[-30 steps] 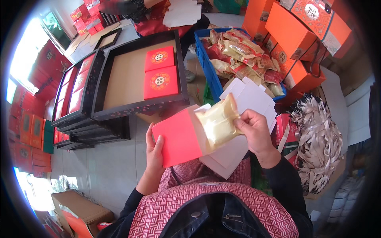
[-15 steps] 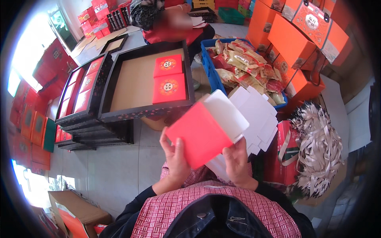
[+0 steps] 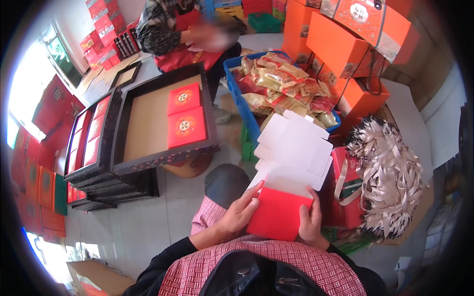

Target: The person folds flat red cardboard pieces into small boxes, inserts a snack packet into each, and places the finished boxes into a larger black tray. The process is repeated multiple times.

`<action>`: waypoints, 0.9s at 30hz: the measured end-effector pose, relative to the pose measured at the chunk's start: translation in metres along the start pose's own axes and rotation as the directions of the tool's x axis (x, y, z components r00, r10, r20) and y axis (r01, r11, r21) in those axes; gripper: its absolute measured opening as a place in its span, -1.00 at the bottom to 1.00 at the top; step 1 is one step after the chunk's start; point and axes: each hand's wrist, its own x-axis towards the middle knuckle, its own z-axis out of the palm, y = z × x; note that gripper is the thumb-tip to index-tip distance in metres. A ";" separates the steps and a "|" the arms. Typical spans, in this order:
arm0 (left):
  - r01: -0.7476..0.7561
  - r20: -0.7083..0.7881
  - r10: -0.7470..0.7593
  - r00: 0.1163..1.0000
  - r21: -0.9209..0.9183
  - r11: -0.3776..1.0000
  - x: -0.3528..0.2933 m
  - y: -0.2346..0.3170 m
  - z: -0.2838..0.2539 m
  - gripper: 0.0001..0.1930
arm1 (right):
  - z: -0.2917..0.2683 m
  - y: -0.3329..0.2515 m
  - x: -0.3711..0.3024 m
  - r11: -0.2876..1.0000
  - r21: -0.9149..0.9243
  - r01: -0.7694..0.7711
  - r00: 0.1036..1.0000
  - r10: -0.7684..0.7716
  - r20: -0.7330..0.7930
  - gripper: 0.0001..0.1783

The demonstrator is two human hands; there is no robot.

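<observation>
Gripping the small red box between left hand and right hand, fingers curled round its sides to steady the open white flaps

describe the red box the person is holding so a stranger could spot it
Start at the blue crate of gold snack packets, then drop to the lap below. Between the left hand and right hand sits the red box, the only one with white flaps open.
</observation>
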 end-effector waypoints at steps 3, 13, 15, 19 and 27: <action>0.081 0.007 -0.081 0.997 -0.151 0.985 0.011 -0.014 0.006 -0.59 | -0.006 0.016 -0.012 0.979 0.048 -0.197 0.980 0.194 0.052 -0.53; 0.124 0.039 -0.124 0.992 -0.005 0.992 0.016 -0.011 -0.013 -0.66 | -0.014 0.019 0.018 0.981 0.138 0.138 0.990 -0.142 0.018 -0.77; 0.115 0.071 -0.120 0.990 0.070 0.991 0.015 -0.007 -0.016 -0.64 | -0.016 0.032 0.020 0.986 0.134 0.097 0.991 -0.108 0.080 -0.71; 0.126 -0.012 -0.126 0.992 0.021 0.992 0.003 -0.016 -0.011 -0.63 | 0.002 0.039 0.020 0.996 0.014 0.085 0.996 -0.085 0.000 -0.74; 0.122 -0.185 -0.078 0.980 0.237 0.964 0.004 0.016 -0.012 -0.69 | 0.023 0.022 0.025 0.993 -0.089 -0.082 0.993 0.074 -0.089 -0.85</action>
